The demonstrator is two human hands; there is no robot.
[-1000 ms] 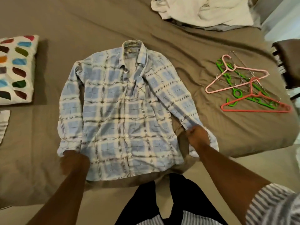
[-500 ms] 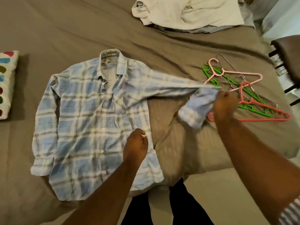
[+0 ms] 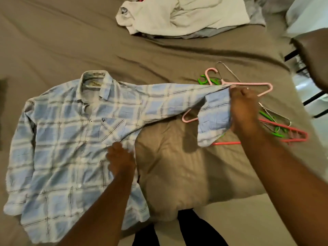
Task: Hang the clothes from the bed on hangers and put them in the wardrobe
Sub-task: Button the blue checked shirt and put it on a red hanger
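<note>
A blue and white plaid shirt (image 3: 71, 139) lies face up on the brown bed (image 3: 71, 41), collar pointing away from me. My right hand (image 3: 243, 107) grips the end of its right-side sleeve and holds it stretched out sideways, with the cuff hanging folded below the hand. My left hand (image 3: 119, 158) rests on the shirt's side just under that sleeve, fingers bent against the cloth. Beneath and behind the lifted sleeve lies a pile of hangers: a pink one (image 3: 255, 85), a red one (image 3: 291, 133), green ones (image 3: 204, 80) and wire ones (image 3: 229, 71).
A heap of white and grey clothes (image 3: 186, 15) lies at the far side of the bed. A dark chair (image 3: 312, 55) stands off the bed's right edge. The bed's near edge runs by my legs (image 3: 195, 229), with pale floor (image 3: 248, 219) beside it.
My right hand has pulled the sleeve from beside the shirt's body out to the right, over the hangers. My left hand moved from the bottom left hem to the shirt's side under that sleeve.
</note>
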